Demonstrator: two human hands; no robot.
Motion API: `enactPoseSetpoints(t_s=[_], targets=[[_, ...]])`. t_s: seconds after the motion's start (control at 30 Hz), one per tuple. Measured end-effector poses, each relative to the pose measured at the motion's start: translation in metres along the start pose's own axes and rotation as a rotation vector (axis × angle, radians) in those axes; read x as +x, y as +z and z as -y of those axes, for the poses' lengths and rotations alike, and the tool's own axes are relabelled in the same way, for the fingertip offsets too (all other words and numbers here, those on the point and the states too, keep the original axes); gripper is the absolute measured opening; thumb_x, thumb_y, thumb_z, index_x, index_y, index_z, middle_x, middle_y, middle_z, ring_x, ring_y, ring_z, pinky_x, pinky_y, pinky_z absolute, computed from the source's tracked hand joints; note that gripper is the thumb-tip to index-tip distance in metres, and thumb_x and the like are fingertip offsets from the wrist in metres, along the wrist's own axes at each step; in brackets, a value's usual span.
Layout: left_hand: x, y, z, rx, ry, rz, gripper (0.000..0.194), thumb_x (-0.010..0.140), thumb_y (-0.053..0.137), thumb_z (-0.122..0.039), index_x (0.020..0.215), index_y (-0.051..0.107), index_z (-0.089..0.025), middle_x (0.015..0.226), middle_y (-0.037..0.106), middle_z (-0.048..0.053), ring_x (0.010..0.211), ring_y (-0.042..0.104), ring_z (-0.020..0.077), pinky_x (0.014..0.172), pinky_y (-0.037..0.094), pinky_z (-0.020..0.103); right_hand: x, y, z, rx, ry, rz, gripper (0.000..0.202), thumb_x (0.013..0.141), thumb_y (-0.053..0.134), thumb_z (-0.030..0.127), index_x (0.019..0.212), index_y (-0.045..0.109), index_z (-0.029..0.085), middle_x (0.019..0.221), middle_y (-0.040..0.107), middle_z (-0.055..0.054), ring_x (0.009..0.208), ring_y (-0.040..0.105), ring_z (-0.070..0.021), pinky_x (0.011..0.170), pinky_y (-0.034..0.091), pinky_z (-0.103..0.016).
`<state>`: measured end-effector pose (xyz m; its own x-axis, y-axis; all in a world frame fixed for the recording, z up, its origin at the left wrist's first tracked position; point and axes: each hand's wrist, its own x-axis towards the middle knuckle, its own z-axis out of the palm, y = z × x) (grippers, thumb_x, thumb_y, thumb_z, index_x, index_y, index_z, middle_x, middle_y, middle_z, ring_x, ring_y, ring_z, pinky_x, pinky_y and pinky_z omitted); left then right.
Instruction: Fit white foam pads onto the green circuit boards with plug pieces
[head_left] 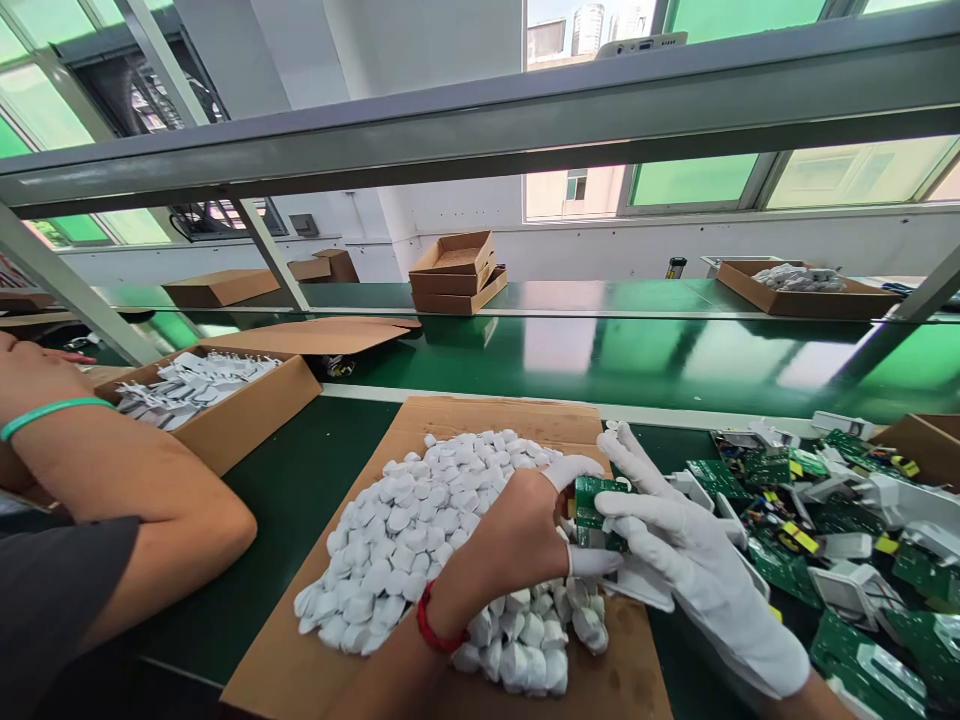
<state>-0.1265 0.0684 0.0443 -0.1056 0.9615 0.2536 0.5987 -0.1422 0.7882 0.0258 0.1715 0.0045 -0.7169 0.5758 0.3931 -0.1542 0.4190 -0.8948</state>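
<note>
A green circuit board [589, 500] with a white plastic part [637, 585] under it is between my two hands, above the right side of a cardboard sheet. My left hand [517, 525], with white covers on its thumb and fingertip and a red bracelet at the wrist, pinches the board from the left. My right hand [686, 560], in a white glove, grips the board and white part from the right; its upper fingers stretch across the board. Beneath and left of them, many small white rounded pieces [420, 520] are heaped on the cardboard sheet [285, 660].
Loose green boards and white housings [847, 540] are piled at the right. To the left stands a carton [255, 415] of white parts, with another person's bent arm [172, 490] beside it. Stacked cardboard trays [457, 290] sit behind, under a metal crossbeam [450, 130].
</note>
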Motion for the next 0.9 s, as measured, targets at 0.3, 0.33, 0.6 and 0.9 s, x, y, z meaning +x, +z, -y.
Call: enactPoseSetpoints(t_s=[0.3,0.33,0.6,0.9], targets=[[0.0,0.0,0.004,0.076,0.109,-0.009,0.035,0.061,0.078,-0.026,0.091,0.062,-0.019,0.078,0.064,-0.001,0.065,0.052,0.0143,0.061,0.041,0.023,-0.003,0.0,-0.009,-0.035,-0.018,0.081,0.04,0.087,0.05,0.051,0.115,0.067,0.028,0.147,0.04,-0.004,0.13,0.043,-0.0306,0.108,0.036,-0.043],[0.0,0.0,0.004,0.088,0.122,-0.013,0.036,0.061,0.078,-0.027,0.092,0.061,-0.019,0.08,0.065,0.0,0.066,0.053,0.0149,0.062,0.042,0.023,-0.003,0.001,-0.009,-0.034,-0.028,0.092,0.042,0.088,0.048,0.053,0.114,0.068,0.027,0.147,0.04,-0.005,0.13,0.043,-0.0311,0.108,0.036,-0.044],[-0.001,0.001,0.01,0.151,0.297,-0.075,0.033,0.073,0.072,-0.035,0.099,0.059,-0.02,0.092,0.062,0.006,0.082,0.054,0.019,0.072,0.044,0.028,0.0,0.013,-0.005,0.378,0.283,0.071,0.062,0.078,0.066,0.048,0.134,0.048,0.027,0.127,0.061,-0.009,0.108,0.06,-0.0268,0.092,0.051,-0.04],[-0.004,-0.004,0.011,0.326,0.387,-0.127,0.036,0.061,0.073,-0.02,0.094,0.06,-0.021,0.075,0.054,0.001,0.07,0.047,0.0172,0.067,0.036,0.03,-0.005,0.022,0.004,0.588,0.417,0.239,0.043,0.076,0.07,0.042,0.113,0.061,0.023,0.092,0.064,-0.004,0.077,0.061,-0.0175,0.07,0.058,-0.032]])
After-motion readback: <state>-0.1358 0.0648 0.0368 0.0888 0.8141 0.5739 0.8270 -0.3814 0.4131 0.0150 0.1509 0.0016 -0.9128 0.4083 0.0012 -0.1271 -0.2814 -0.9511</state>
